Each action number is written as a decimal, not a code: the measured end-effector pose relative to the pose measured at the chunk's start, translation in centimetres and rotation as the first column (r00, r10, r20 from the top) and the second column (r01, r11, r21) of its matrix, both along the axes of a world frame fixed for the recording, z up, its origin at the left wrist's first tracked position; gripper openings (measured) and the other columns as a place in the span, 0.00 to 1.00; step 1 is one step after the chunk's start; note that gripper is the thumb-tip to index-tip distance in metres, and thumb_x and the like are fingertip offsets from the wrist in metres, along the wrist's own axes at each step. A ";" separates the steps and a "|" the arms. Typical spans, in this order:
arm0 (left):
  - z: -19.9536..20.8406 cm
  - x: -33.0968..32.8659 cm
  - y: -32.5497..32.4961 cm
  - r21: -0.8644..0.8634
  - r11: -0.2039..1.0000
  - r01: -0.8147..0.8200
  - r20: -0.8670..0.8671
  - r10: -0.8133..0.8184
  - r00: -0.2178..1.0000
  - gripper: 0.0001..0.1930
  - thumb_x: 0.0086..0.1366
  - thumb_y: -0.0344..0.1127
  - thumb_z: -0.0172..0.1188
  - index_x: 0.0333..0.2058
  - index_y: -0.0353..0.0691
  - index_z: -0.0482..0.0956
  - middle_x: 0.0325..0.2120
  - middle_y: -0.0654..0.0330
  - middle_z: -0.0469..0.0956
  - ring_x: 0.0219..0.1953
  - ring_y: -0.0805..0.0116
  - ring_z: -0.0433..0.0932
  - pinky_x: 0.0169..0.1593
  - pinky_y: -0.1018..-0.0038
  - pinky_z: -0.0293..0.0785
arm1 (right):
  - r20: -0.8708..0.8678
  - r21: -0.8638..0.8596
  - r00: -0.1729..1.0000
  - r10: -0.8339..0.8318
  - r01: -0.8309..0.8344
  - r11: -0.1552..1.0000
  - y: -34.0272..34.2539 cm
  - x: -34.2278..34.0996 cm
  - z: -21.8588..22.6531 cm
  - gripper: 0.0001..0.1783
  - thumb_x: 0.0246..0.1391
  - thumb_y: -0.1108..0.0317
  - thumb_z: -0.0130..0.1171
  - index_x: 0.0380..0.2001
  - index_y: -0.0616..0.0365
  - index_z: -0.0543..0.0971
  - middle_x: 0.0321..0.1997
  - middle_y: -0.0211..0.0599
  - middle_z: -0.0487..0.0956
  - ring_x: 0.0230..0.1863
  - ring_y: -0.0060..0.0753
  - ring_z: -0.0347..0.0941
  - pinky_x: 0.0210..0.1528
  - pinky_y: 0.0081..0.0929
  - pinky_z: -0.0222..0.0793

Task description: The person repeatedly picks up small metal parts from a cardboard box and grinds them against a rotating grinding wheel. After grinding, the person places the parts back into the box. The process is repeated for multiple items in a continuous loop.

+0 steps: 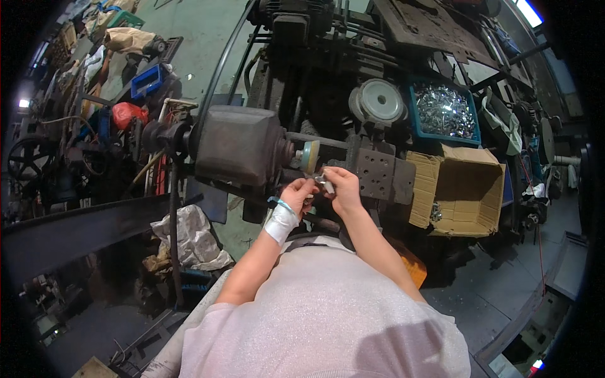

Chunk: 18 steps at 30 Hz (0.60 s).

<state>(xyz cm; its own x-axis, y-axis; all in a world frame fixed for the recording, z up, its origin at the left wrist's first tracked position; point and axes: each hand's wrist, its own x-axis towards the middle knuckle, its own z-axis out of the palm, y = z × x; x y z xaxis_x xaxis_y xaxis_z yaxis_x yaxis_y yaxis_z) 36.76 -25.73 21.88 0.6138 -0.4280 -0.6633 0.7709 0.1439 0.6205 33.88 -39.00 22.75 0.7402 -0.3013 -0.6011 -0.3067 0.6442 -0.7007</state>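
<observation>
My left hand (295, 194), with a white wrap (281, 223) round its wrist, has its fingers pinched on a small shiny metal part (320, 179). From the other side, my right hand (343, 187) grips the same part between thumb and fingers. Pale coverings seem to show on some fingertips; their kind is too small to tell. Just beyond the fingers is a small round wheel (309, 156) with a yellowish face and teal edge, mounted on the spindle of a dark machine housing (236, 145). Whether the metal part touches the wheel is not clear.
A drilled metal block (376, 173) sits right of my hands. Beyond it are a round pale disc (381, 101) and a blue crate (414, 116) of shiny metal pieces. An open cardboard box (469, 220) holds a few pieces. A white sack (189, 236) lies lower left.
</observation>
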 end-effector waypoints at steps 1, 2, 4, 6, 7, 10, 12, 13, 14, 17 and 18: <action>0.1 0.0 0.5 -0.095 0.995 -0.043 -0.089 0.034 0.995 0.16 0.59 0.46 0.51 0.32 0.36 0.72 0.23 0.63 0.73 0.19 0.80 0.65 0.18 0.84 0.57 | 0.026 0.168 1.000 -0.016 0.012 0.986 -0.5 -0.4 0.8 0.04 0.45 0.69 0.54 0.25 0.58 0.74 0.20 0.29 0.71 0.17 0.22 0.66 0.14 0.14 0.57; 0.1 -0.1 0.9 -0.185 0.978 -0.093 -0.179 0.060 0.982 0.18 0.60 0.47 0.48 0.34 0.35 0.71 0.24 0.62 0.73 0.20 0.79 0.65 0.18 0.84 0.58 | 0.048 0.332 0.998 -0.037 0.019 0.943 -0.9 -0.7 1.7 0.04 0.46 0.69 0.54 0.25 0.57 0.73 0.20 0.29 0.71 0.17 0.23 0.65 0.14 0.14 0.56; -0.4 -0.2 1.4 -0.226 0.968 -0.108 -0.219 0.058 0.974 0.19 0.62 0.48 0.43 0.37 0.35 0.70 0.27 0.60 0.73 0.23 0.77 0.65 0.19 0.84 0.58 | 0.102 0.518 0.994 -0.029 -0.028 0.855 -1.2 -1.1 3.2 0.05 0.46 0.68 0.53 0.23 0.54 0.69 0.21 0.31 0.68 0.18 0.26 0.64 0.14 0.16 0.55; 0.0 -0.4 1.4 -0.238 0.964 -0.122 -0.243 0.062 0.968 0.19 0.65 0.45 0.38 0.40 0.34 0.69 0.29 0.58 0.73 0.23 0.75 0.66 0.19 0.82 0.60 | 0.101 0.404 0.987 0.127 -0.157 0.901 -1.5 -1.5 2.8 0.04 0.46 0.69 0.53 0.22 0.56 0.70 0.18 0.29 0.68 0.16 0.24 0.64 0.14 0.16 0.55; 0.0 -0.4 1.3 -0.245 0.961 -0.127 -0.240 0.066 0.969 0.19 0.65 0.44 0.39 0.40 0.34 0.69 0.29 0.58 0.73 0.23 0.75 0.66 0.19 0.82 0.60 | 0.094 0.345 0.975 0.203 -0.223 0.912 -1.7 -1.7 2.3 0.05 0.46 0.69 0.52 0.21 0.56 0.71 0.16 0.28 0.68 0.14 0.24 0.64 0.15 0.16 0.55; -0.1 -0.8 1.1 -0.260 0.956 -0.137 -0.220 0.079 0.972 0.18 0.65 0.43 0.39 0.40 0.32 0.68 0.28 0.58 0.72 0.22 0.75 0.66 0.19 0.82 0.61 | 0.014 -0.076 0.920 0.392 -0.390 0.918 -1.0 -2.2 2.0 0.06 0.44 0.71 0.56 0.26 0.62 0.75 0.19 0.32 0.73 0.16 0.18 0.65 0.17 0.15 0.57; 0.0 -0.9 0.9 -0.260 0.956 -0.137 -0.192 0.088 0.977 0.18 0.64 0.42 0.39 0.41 0.31 0.66 0.27 0.59 0.70 0.22 0.75 0.65 0.17 0.83 0.60 | 0.048 -0.379 0.881 0.471 -0.420 0.825 -0.2 -2.5 2.0 0.10 0.43 0.70 0.57 0.29 0.66 0.77 0.22 0.35 0.76 0.19 0.18 0.67 0.20 0.17 0.62; 0.2 -1.0 0.8 -0.233 0.965 -0.122 -0.175 0.082 0.981 0.17 0.64 0.42 0.40 0.40 0.31 0.67 0.26 0.59 0.70 0.21 0.75 0.65 0.17 0.83 0.60 | 0.026 -0.449 0.869 0.495 -0.432 0.782 -0.1 -2.5 1.7 0.10 0.43 0.71 0.57 0.29 0.66 0.77 0.22 0.35 0.77 0.20 0.19 0.68 0.21 0.18 0.63; 0.6 -1.1 0.7 -0.207 0.972 -0.108 -0.158 0.075 0.984 0.17 0.64 0.41 0.40 0.40 0.31 0.67 0.26 0.59 0.70 0.21 0.75 0.65 0.17 0.83 0.60 | 0.002 -0.515 0.856 0.517 -0.442 0.734 -0.1 -2.6 1.3 0.10 0.43 0.71 0.57 0.29 0.66 0.77 0.23 0.35 0.77 0.21 0.19 0.69 0.23 0.18 0.64; 0.6 -1.0 0.7 -0.197 0.979 -0.046 -0.121 0.022 0.992 0.17 0.64 0.41 0.41 0.39 0.31 0.68 0.26 0.60 0.70 0.20 0.75 0.66 0.16 0.83 0.60 | -0.039 -0.684 0.837 0.546 -0.420 0.596 0.0 -2.8 0.5 0.09 0.42 0.72 0.57 0.29 0.65 0.77 0.23 0.35 0.77 0.20 0.20 0.69 0.25 0.20 0.65; 0.6 -0.9 0.7 -0.205 0.979 -0.023 -0.110 0.000 0.994 0.17 0.64 0.41 0.41 0.39 0.32 0.68 0.26 0.60 0.70 0.20 0.75 0.66 0.16 0.83 0.59 | -0.003 -0.796 0.827 0.562 -0.342 0.500 -0.1 -2.8 0.3 0.09 0.42 0.71 0.57 0.29 0.65 0.77 0.22 0.35 0.77 0.20 0.20 0.69 0.25 0.20 0.65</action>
<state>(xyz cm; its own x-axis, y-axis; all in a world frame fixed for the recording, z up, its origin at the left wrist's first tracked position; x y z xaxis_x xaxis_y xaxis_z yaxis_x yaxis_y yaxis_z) 35.82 -25.04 22.47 0.5480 -0.5554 -0.6255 0.8300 0.2684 0.4889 31.10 -39.11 23.10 0.9833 -0.1309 -0.1260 -0.1616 -0.3123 -0.9361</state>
